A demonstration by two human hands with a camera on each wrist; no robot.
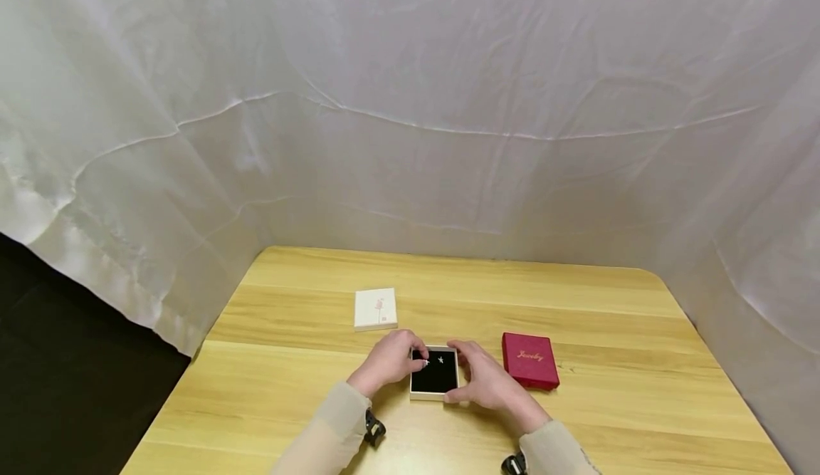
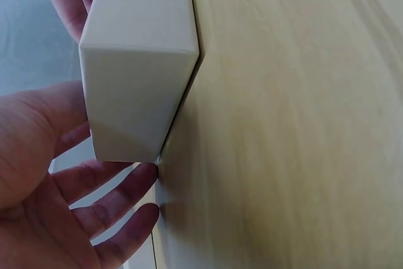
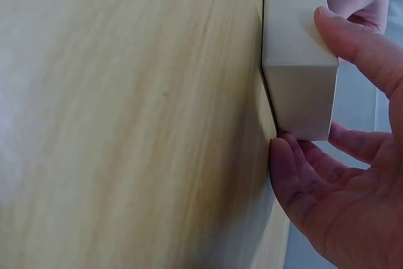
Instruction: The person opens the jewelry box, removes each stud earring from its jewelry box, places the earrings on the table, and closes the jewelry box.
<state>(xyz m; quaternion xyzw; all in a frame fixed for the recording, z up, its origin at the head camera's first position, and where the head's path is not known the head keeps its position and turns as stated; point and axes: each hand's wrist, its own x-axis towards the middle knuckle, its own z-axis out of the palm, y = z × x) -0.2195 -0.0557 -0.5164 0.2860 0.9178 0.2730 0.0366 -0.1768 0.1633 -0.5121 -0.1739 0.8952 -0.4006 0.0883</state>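
A small open white box (image 1: 434, 396) with a black pad (image 1: 435, 379) inside lies on the table between the hands. Two small silvery star-shaped earrings (image 1: 440, 360) sit toward the pad's far side. Over the left rim reaches the left hand (image 1: 389, 359), its thumb and index fingertips pinching at the left earring; its other fingers lie spread beside the box wall (image 2: 135, 102). The right hand (image 1: 482, 377) grips the box from the right, thumb at the near corner and fingers around the far one. In the right wrist view, that thumb (image 3: 346, 33) presses the box's near side.
A white lid (image 1: 376, 309) printed with a pink flower lies beyond the left hand. To the right of the right hand sits a red box (image 1: 530, 361) with gold lettering. Pale curtains (image 1: 448, 176) enclose the wooden table (image 1: 608, 418) at the back and sides.
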